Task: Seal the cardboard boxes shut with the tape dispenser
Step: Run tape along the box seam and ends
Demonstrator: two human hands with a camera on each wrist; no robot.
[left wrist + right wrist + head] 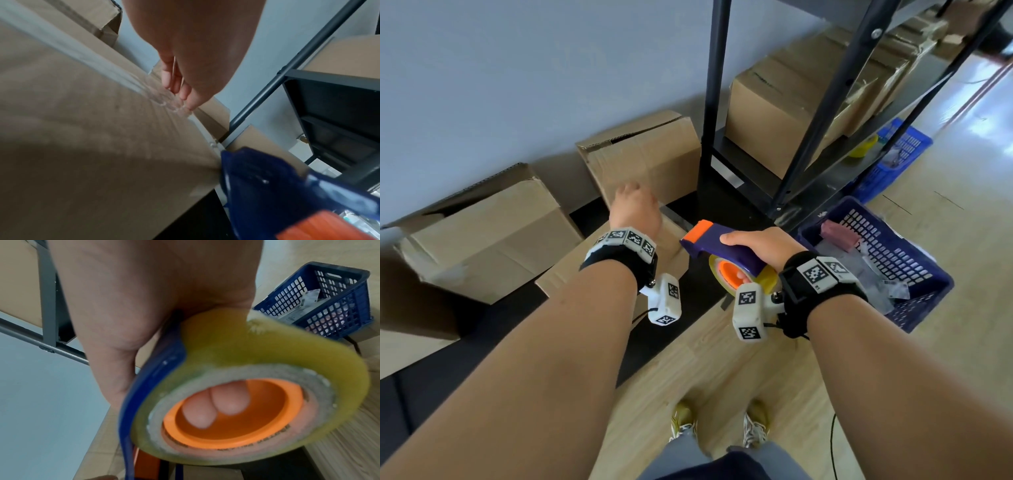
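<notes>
While the person stood on the pale wooden floor beside a grey wall, a dark metal shelf carried closed cardboard boxes. More boxes lay on the floor; the nearest cardboard box had clear tape along its seam. A blue basket held packets. The right hand gripped the tape dispenser, its fingers curled inside the roll. The left hand pressed straight fingers on the tape.
</notes>
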